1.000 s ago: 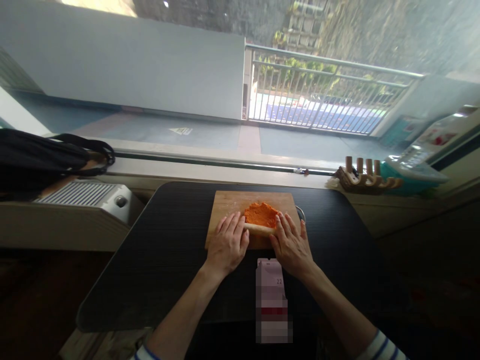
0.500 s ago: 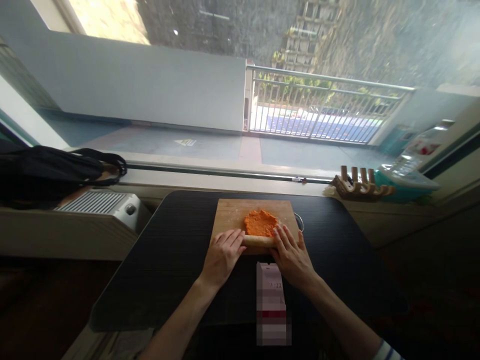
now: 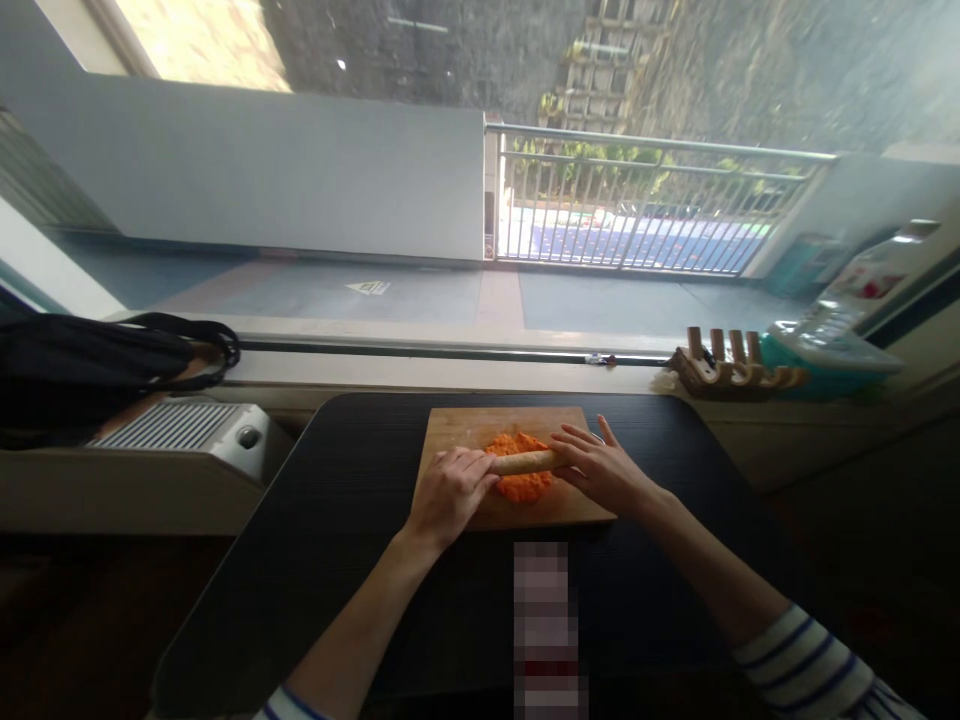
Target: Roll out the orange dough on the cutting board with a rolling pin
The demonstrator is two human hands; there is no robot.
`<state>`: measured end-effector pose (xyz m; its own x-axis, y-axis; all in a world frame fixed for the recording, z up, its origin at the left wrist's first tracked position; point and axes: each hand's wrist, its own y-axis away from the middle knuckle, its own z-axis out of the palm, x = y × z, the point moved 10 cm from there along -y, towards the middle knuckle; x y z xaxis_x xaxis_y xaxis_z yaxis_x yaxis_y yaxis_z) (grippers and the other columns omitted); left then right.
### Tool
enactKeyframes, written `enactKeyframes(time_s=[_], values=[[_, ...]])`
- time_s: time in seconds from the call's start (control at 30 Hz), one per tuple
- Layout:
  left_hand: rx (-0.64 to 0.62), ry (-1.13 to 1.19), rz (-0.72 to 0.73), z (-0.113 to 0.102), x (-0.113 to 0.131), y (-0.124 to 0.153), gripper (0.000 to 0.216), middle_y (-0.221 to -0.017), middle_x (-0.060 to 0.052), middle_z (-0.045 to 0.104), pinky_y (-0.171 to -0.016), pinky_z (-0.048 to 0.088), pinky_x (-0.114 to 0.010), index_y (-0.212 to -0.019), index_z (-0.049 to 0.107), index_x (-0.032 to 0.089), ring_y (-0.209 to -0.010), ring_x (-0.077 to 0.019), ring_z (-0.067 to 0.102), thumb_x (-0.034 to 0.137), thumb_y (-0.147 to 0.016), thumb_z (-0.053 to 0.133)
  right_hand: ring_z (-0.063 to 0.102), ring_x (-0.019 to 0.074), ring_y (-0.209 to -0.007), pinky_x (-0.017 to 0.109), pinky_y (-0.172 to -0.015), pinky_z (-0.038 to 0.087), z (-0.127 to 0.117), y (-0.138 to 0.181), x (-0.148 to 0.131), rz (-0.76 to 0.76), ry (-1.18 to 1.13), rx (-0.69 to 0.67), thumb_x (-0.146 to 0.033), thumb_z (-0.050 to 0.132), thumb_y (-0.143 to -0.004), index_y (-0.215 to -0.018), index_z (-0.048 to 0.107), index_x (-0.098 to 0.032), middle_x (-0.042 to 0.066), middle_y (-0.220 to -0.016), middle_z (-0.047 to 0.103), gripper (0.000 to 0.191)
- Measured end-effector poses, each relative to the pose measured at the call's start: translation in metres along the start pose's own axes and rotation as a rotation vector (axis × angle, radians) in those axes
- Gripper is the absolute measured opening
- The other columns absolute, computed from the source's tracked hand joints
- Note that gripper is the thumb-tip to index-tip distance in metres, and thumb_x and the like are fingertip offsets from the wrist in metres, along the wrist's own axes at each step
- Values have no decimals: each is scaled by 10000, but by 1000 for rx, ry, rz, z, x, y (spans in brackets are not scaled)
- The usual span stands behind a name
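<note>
A flat, rough-edged piece of orange dough (image 3: pixel 525 488) lies on a wooden cutting board (image 3: pixel 455 428). Across its middle runs a short pale rolling pin (image 3: pixel 529 462), covering part of the dough. My left hand (image 3: pixel 454 490) is wrapped over the pin's left end. At the other end, my right hand (image 3: pixel 600 465) grips the pin between thumb and fingers, with some fingers stretched out past it. Both pin ends are hidden by my hands. Light flour dust shows on the board's far part.
The board rests on a black table (image 3: pixel 315 540). A pixelated pale strip (image 3: pixel 546 610) is in front of it. Along the windowsill stand a wooden rack (image 3: pixel 724 370), a teal container (image 3: pixel 847 365) and a clear bottle (image 3: pixel 862 280). A black bag (image 3: pixel 97 365) is at left, above a radiator (image 3: pixel 184 425).
The rolling pin has moved away from me, from the dough's near edge to across its middle. Both hands have travelled with it, and my right hand has turned, its fingers lifting.
</note>
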<state>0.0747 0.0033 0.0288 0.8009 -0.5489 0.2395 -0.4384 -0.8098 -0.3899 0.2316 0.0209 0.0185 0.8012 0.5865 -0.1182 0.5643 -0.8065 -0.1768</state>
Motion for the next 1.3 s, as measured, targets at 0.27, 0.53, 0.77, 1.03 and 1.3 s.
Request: enactKeyframes(time_s=[0.27,0.53,0.77,1.03,1.3], values=[[-55,-9,-16,21,-8,-2,252,-1061,-63,660,-874,459,-360,-1034,623,206,-992,-203,576,362,-901,476,307,241,-1350,643,-1073,71,25,-20,16,60,-90,-170,-438,369,-944,-1317,462,-275,68,-1403,455,418],[-6,-179,-171,45,-23,-8,614,-1392,-173,449,-1063,338,-456,-1320,459,85,-1321,-293,356,520,-919,296,257,272,-1366,629,-1076,74,37,-44,26,231,22,-129,-475,211,-959,-1369,396,-185,105,-1438,399,535],[-3,-230,-194,45,-33,-22,624,-1336,-164,515,-1061,340,-442,-1296,498,96,-1283,-290,417,533,-919,262,217,297,-1376,666,-1044,100,46,-63,40,267,45,-172,-477,211,-951,-1394,364,-208,116,-1466,346,541],[-38,-242,-266,47,-43,-31,648,-1325,-161,527,-1070,317,-449,-1294,505,82,-1257,-291,449,537,-923,230,140,277,-1399,672,-1040,94,58,-73,51,311,1,-259,-484,171,-939,-1433,285,-231,115,-1512,241,567],[-97,-221,-316,49,-57,-42,631,-1314,-134,545,-1052,336,-417,-1293,503,107,-1231,-259,474,530,-929,207,87,280,-1408,660,-1050,81,63,-84,59,351,-31,-309,-469,164,-932,-1442,252,-242,94,-1532,183,565]])
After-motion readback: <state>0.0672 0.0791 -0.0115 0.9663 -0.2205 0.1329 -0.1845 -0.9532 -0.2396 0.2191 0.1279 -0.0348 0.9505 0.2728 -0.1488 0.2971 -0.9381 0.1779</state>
